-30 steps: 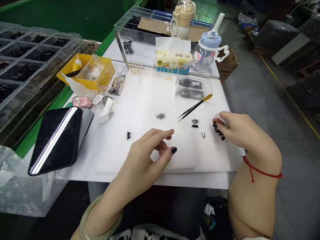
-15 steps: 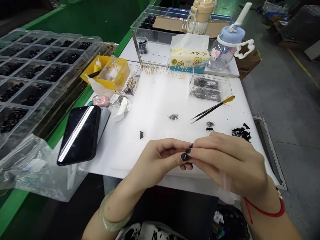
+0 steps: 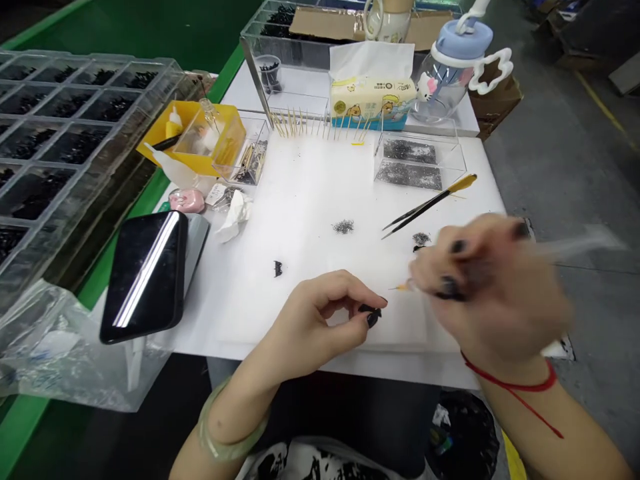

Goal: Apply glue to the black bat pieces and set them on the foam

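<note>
Tweezers (image 3: 425,208) are laid on the partly hand-screened mat (image 3: 305,200). A needle-tipped bottle (image 3: 583,244) is gripped by the blurred right hand (image 3: 493,293), a black piece (image 3: 367,309) pinched by the left hand (image 3: 320,317).

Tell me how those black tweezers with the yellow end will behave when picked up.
The tweezers will probably feel light, given their slender arms. The arms look straight and stiff, but likely spring together when squeezed, since the tips stand apart. Pushed, they would probably slide or pivot on the white pad rather than roll, being long and two-pronged.

Tweezers (image 3: 437,199) on white board (image 3: 310,200)
</note>
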`<state>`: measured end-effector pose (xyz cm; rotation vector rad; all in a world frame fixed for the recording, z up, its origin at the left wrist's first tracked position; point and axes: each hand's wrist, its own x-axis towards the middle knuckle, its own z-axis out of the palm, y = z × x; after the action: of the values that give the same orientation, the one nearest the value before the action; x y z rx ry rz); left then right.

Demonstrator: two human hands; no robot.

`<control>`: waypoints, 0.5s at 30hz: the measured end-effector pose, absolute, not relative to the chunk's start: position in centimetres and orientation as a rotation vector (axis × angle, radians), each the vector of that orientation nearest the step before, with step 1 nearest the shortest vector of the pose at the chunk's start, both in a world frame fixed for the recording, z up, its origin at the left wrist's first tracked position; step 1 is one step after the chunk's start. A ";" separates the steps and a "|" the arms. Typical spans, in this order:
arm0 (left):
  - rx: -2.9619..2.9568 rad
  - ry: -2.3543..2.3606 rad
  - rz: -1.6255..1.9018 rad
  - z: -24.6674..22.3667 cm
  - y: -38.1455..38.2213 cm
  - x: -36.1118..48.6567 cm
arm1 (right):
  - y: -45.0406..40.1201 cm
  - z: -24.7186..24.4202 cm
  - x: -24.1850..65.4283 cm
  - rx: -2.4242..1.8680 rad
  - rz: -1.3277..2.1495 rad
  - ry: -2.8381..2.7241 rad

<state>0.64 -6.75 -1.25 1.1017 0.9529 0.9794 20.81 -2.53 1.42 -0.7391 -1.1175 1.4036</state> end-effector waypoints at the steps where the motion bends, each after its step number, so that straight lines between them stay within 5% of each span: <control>1: 1.113 0.957 0.956 -1.2 -6.7 0.6 | -2.5 1.9 21.3 -0.722 1.398 -1.044; 8: 1.294 1.083 0.862 0.0 -6.9 0.7 | -0.8 3.2 23.7 -0.642 1.680 -0.595; 15: 2.292 1.260 0.705 0.5 -6.6 1.1 | -0.3 2.0 23.8 -0.676 1.815 -0.518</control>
<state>1.14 -6.58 0.53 2.2925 1.2599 0.7053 23.83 -0.34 1.99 -0.6764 -0.5184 1.8148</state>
